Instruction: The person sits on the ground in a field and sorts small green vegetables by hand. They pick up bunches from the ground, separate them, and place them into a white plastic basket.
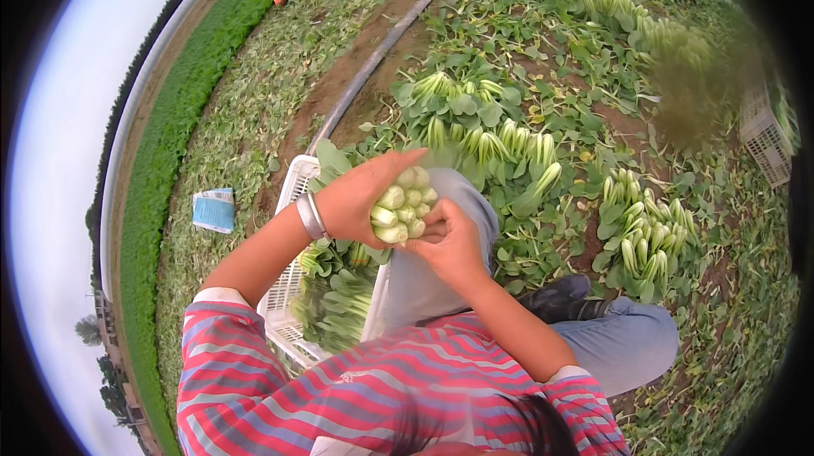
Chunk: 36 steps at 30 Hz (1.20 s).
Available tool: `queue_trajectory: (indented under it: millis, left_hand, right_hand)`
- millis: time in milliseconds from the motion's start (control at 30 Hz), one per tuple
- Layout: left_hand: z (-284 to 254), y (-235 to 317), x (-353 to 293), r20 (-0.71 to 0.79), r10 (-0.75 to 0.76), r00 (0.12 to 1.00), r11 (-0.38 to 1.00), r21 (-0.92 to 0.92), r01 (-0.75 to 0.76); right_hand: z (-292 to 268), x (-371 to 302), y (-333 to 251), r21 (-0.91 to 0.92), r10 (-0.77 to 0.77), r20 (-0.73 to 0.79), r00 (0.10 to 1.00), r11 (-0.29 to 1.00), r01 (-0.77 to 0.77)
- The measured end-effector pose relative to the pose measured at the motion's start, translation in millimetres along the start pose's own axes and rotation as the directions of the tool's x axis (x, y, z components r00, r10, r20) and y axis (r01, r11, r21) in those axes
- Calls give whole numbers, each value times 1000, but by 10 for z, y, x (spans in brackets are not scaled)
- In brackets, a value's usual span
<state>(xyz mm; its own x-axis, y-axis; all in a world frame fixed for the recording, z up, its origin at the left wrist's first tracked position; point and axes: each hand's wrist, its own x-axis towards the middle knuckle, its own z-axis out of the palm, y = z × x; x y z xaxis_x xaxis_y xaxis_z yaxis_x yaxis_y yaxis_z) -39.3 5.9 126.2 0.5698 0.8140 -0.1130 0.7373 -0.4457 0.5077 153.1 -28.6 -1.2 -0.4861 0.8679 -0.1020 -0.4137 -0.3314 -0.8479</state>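
Observation:
A bunch of bok choy [401,212] is held between my two hands, its pale cut stem ends turned toward me. My left hand [363,197] wraps round its left side, with a metal bangle at the wrist. At the lower right of the bunch, my right hand [449,240] pinches with thumb and fingers against the stems; whatever else is in that pinch is hidden. Just below the bunch stands a white plastic crate [280,290] with bok choy [335,307] packed inside, beside my bent knee.
Cut bok choy [644,231] lies in piles on the leafy ground to the right, with more [496,142] ahead. A long hose [381,53] runs up the field. Another white crate [766,129] stands far right. A blue-white packet [213,210] lies left.

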Motion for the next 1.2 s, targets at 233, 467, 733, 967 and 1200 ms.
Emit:
queue_trajectory:
  millis: [233, 467, 733, 967, 1200]
  left_hand:
    - [630, 248, -11, -343, -99, 934, 995, -52, 87]
    - [927, 494, 206, -505, -71, 860, 981, 122, 152]
    - [922, 562, 310, -429, -174, 886, 985, -93, 149]
    - [845, 657, 701, -360, -172, 917, 978, -171, 116]
    - [1105, 899, 1017, -380, -101, 919, 991, -123, 58]
  right_hand:
    - [-676, -41, -442, -614, -77, 251, 965, 758, 220]
    - [-287, 22, -618, -694, -711, 218, 668, 368, 619]
    - [-1119, -460, -347, -666, -653, 207, 728, 451, 594]
    - [-1170, -411, -372, -670, -822, 360, 441, 101, 736]
    - [-1607, -456, -525, -737, -809, 428, 403, -53, 674]
